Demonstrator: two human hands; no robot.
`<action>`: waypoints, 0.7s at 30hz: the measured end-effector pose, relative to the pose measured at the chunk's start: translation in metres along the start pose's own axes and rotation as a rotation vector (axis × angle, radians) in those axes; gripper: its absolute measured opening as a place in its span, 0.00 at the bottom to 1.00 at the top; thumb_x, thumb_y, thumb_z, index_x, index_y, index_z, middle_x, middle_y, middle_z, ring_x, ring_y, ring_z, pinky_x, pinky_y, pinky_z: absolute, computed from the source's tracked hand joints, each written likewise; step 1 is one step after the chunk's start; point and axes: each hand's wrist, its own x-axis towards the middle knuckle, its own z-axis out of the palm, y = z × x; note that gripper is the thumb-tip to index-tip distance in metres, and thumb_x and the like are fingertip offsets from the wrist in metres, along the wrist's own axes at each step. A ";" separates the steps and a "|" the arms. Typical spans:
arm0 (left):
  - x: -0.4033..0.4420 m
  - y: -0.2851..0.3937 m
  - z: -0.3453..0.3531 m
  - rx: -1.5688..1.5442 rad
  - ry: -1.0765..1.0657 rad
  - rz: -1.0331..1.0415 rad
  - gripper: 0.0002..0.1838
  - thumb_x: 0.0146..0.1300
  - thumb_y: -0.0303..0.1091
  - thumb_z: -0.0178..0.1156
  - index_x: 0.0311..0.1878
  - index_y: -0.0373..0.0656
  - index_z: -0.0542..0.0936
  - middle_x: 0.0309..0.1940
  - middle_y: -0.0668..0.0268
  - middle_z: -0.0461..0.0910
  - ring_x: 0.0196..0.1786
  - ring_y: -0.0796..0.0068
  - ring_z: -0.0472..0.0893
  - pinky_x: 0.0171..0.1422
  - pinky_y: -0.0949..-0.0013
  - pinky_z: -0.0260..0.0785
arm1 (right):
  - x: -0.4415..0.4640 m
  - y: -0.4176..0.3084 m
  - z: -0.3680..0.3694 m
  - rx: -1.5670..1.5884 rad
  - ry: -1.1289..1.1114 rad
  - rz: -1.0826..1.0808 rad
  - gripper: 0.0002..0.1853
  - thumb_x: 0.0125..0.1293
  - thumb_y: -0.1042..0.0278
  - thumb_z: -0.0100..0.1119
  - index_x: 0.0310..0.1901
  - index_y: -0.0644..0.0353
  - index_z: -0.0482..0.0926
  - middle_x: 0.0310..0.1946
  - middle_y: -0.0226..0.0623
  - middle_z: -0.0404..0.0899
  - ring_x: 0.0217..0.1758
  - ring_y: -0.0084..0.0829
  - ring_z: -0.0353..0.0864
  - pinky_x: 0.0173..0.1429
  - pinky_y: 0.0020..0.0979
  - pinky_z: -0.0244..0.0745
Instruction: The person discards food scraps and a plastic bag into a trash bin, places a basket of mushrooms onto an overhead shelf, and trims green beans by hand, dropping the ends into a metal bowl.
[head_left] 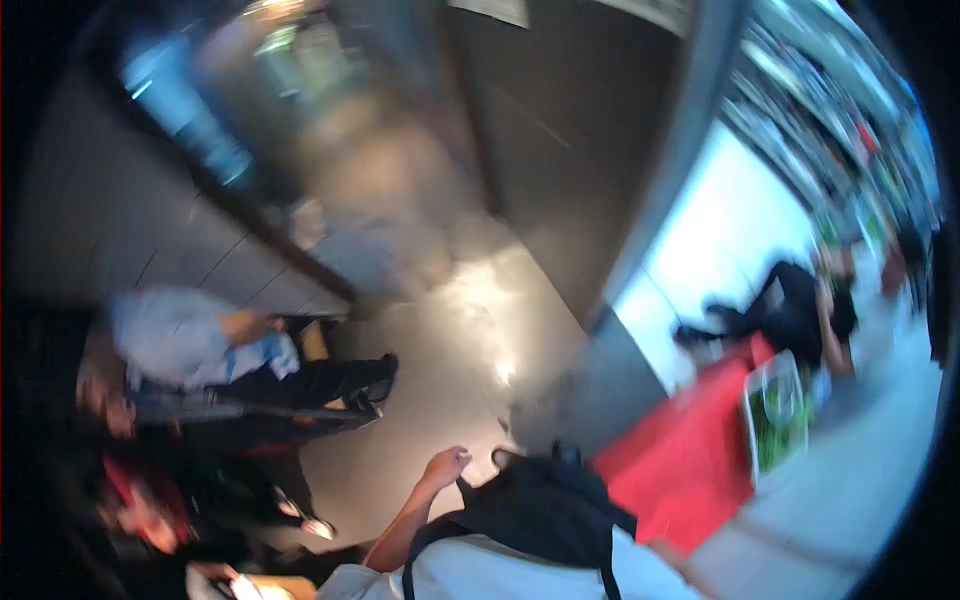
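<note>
Near centre, black apron point(545, 505) on the wearer's front. Left hand point(447, 466) just left of it, fingers loosely curled; can't tell if gripping. Right hand out of view. Elbows best tucked: red desk point(680, 450) right, person point(180, 338) left.

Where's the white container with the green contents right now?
In the head view, the white container is right of centre, along the right edge of the red surface, just below the person in dark clothes.
</note>
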 end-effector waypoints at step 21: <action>0.030 -0.085 0.063 0.138 -0.518 0.211 0.17 0.72 0.38 0.54 0.55 0.37 0.81 0.40 0.58 0.86 0.39 0.69 0.85 0.43 0.68 0.76 | -0.064 0.212 0.246 1.283 0.399 0.108 0.29 0.71 0.42 0.52 0.63 0.56 0.78 0.59 0.39 0.81 0.57 0.34 0.82 0.65 0.39 0.74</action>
